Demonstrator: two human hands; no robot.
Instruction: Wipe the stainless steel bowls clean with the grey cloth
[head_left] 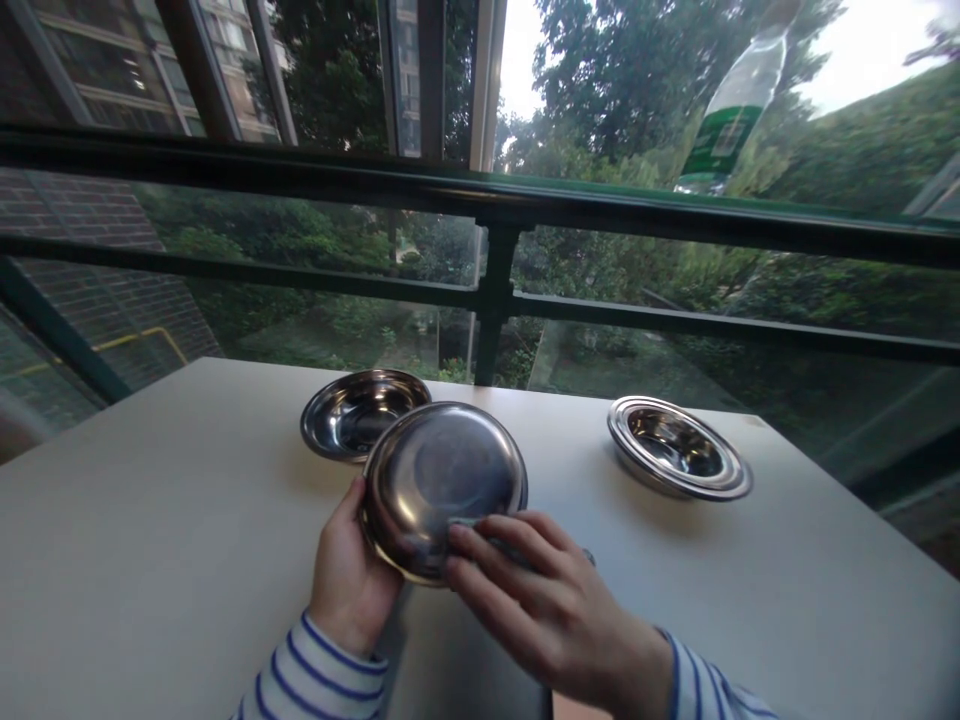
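A steel plate (439,480) is tilted up above the table, its underside facing me. My left hand (349,580) grips its left lower rim, fingers behind it and thumb on the edge. My right hand (547,605) lies on the plate's lower right, fingers pressed against the metal with something small and grey under them that I cannot make out. Behind the held plate a second steel plate (352,412) rests on the table. A stack of steel plates (679,448) sits to the right. Both sleeves are white with blue stripes.
The white table (150,540) stands against a glass balcony wall with a dark railing (495,215). A clear plastic bottle with a green label (731,120) stands on the rail at the upper right. The table's right edge runs close to the stack.
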